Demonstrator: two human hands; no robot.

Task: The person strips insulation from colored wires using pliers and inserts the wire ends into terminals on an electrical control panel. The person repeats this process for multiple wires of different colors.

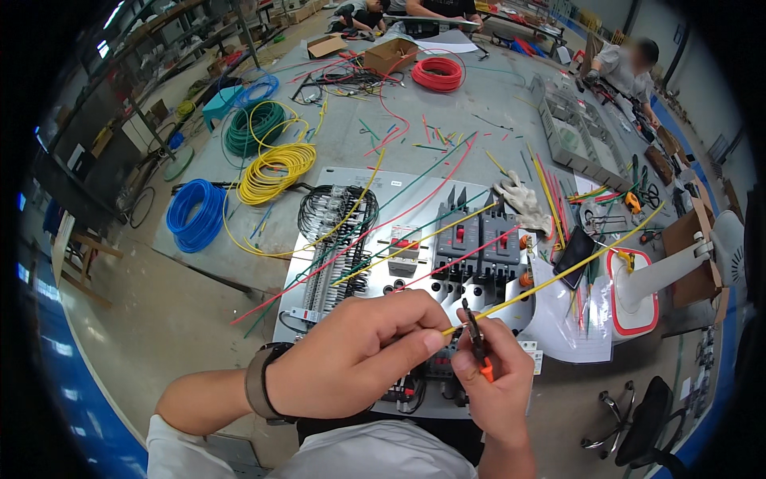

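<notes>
My left hand (363,351), with a watch (267,383) on its wrist, pinches the end of a yellow wire (550,283). The wire slants up to the far right. Closed around orange-handled pliers (477,339), my right hand (507,375) holds their dark jaws at the wire, close to my left fingertips; whether the jaws grip it cannot be made out. Beneath both hands lies a mounting panel (383,188) with black breakers (501,239), a small switch (403,254) and a wired terminal row (327,255). Red, green and yellow wires cross over it.
Coils of blue (195,215), yellow (275,172), green (254,128) and red wire (437,73) lie on the table. Gloves (523,203), a grey trunking piece (582,132) and a white fan (638,291) are to the right. A person (626,68) works at the far right.
</notes>
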